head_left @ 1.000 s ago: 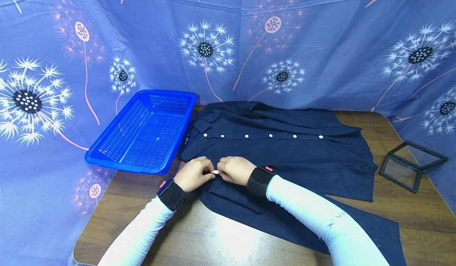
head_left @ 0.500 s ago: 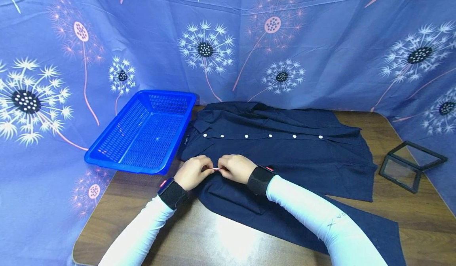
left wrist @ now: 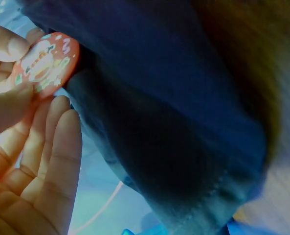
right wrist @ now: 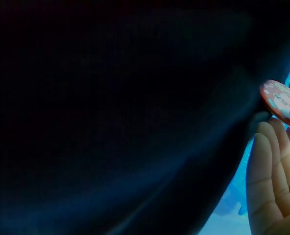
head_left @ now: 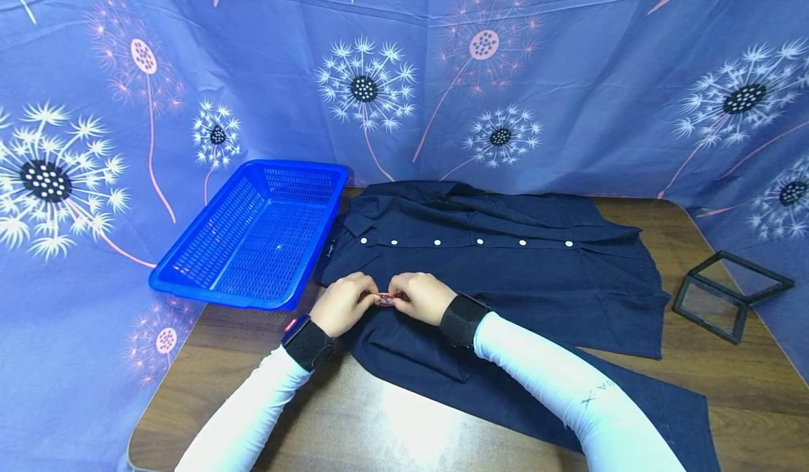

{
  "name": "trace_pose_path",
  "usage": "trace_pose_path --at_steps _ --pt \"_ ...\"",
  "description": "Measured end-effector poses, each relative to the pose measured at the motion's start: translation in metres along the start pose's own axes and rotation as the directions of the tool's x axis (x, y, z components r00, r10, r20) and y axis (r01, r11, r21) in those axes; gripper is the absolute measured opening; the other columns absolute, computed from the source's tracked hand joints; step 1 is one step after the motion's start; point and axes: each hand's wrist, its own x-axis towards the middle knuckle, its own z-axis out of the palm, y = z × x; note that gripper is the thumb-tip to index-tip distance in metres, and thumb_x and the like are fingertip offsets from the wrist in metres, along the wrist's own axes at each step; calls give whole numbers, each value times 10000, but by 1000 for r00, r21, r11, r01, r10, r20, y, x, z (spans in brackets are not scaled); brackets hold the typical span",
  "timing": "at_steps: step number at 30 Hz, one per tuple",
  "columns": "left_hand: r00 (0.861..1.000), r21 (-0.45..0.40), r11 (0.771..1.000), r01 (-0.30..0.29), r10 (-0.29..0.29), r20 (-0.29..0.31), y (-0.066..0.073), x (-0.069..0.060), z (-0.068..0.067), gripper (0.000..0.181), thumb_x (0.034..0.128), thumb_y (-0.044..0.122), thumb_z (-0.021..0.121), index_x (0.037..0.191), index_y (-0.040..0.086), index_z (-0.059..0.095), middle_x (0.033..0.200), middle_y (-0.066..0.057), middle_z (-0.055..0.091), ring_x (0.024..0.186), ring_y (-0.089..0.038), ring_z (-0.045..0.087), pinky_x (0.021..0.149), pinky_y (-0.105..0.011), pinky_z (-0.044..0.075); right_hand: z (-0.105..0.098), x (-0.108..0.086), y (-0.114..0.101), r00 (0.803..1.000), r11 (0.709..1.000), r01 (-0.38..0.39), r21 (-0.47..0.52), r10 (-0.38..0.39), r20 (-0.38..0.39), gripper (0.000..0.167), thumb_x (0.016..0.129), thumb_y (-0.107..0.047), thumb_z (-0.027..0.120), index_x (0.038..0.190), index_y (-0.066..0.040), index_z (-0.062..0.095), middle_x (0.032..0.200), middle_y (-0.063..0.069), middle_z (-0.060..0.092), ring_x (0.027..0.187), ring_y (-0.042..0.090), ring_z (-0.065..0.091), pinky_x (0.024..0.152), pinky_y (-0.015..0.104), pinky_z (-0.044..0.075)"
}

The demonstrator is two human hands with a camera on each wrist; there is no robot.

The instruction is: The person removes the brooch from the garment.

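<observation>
Over the dark navy, white-buttoned cloth shirt (head_left: 537, 282), the left hand (head_left: 344, 305) and right hand (head_left: 422, 298) pinch a round, red, printed badge (head_left: 385, 300); edge-on a moment ago, its face now shows, so whether it is fixed is unclear.

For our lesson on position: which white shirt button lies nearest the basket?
The leftmost button on the shirt in the head view; the other five run rightward, farther from the basket.
</observation>
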Motion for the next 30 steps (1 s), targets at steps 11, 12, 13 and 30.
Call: trace_pose_path --at_steps 11,12,13,30 --pt "1000 11 1000 24 -24 5 1 0 1 92 865 92 714 809 119 647 779 -3 635 738 -156 645 666 -367 527 2 2 1 996 988 -87 126 91 -24 73 794 -81 714 795 -116 651 721 -27 657 647 69 578 603 199 446" --pt "1000 10 1000 23 -23 6 1 1 1 92 863 91 715 808 118 647 778 -2 634 736 -156 643 665 -366 525 3 2 1 995 987 -92 132 96 -26 77 797 -82 716 789 -117 647 713 -28 651 639 60 567 596 190 438" --pt "1000 11 1000 23 -23 6 1 1 1 95 861 93 717 806 119 645 775 0 631 731 -154 641 661 -365 523 3 2 1 995 986 -96 137 100 -26 81 800 -84 717 784 -116 644 707 -29 645 633 54 556 591 183 430" --pt "999 -2 999 38 -38 -7 2 3 3 96 853 100 727 796 118 652 757 16 608 694 -105 571 640 -328 494 5 2 4 988 972 -154 179 157 -5 95 823 -81 716 777 -112 639 723 -10 685 642 54 562 588 195 429"
